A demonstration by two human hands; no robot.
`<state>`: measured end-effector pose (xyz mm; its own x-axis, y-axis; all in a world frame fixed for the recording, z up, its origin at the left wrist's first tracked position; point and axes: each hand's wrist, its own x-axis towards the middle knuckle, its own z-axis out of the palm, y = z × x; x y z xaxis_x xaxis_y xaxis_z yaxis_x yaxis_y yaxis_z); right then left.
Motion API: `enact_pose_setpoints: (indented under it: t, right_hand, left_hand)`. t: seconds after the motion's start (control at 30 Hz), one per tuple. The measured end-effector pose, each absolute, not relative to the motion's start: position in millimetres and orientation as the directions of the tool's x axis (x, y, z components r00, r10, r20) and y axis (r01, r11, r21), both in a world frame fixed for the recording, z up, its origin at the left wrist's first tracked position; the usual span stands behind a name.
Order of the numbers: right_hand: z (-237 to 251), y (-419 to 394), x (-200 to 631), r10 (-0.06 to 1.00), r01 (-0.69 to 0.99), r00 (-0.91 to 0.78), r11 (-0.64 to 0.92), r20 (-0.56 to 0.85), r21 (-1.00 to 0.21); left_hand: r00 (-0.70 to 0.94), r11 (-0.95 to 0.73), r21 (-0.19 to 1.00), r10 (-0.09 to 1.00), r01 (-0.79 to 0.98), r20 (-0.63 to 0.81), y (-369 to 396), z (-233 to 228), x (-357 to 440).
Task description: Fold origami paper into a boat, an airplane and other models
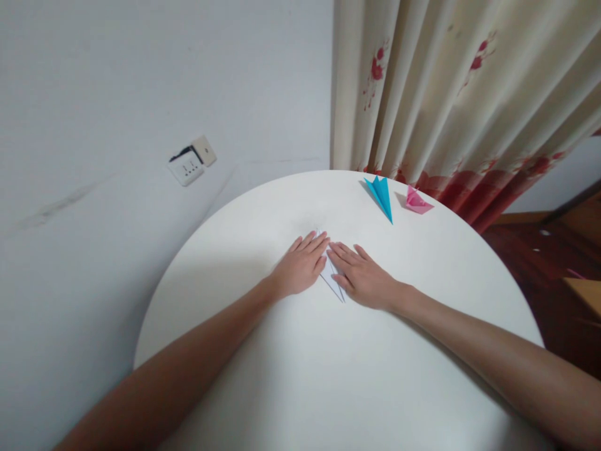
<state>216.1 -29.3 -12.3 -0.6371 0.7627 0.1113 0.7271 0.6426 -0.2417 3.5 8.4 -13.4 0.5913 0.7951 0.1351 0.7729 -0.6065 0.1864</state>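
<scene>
**White folded paper pinned flat under both hands**

White folded paper (334,283) lies near the middle of the round white worktop (328,376), which fills the lower view beside a grey wall and a flowered curtain (460,94). The left hand (300,266) and right hand (364,275) press flat on it, fingers straight, no closed grip, fingertips almost meeting. At the far edge rest a blue paper plane (382,195) and, just beside it, a smaller pink paper shape (417,202)
</scene>
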Motion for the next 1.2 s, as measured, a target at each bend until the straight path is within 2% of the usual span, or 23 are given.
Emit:
enact_pose_setpoints:
  t: [0.37, 0.57, 0.87, 1.2]
  right_hand:
    - [-2.0, -28.1, 223.3, 0.724, 0.672, -0.686, 0.67, 0.076, -0.317]
    - [-6.0, -30.5, 223.9, 0.744, 0.707, -0.664, 0.657, 0.075, -0.262]
    - [-4.5, -22.9, 229.6, 0.737, 0.689, -0.67, 0.663, 0.09, -0.294]
    - [-5.3, -5.1, 244.1, 0.733, 0.648, -0.657, 0.67, 0.179, -0.363]
  left_hand:
    - [0.561, -0.567, 0.151, 0.824, 0.81, 0.085, 21.5, -12.7, -9.2]
    - [0.554, -0.565, 0.136, 0.825, 0.814, 0.107, 15.8, -14.9, -6.8]
    - [0.69, -0.685, 0.135, 0.724, 0.716, 0.008, 4.7, -6.5, -3.9]
    - [0.724, -0.717, 0.125, 0.689, 0.686, -0.024, 5.6, -7.4, -4.7]
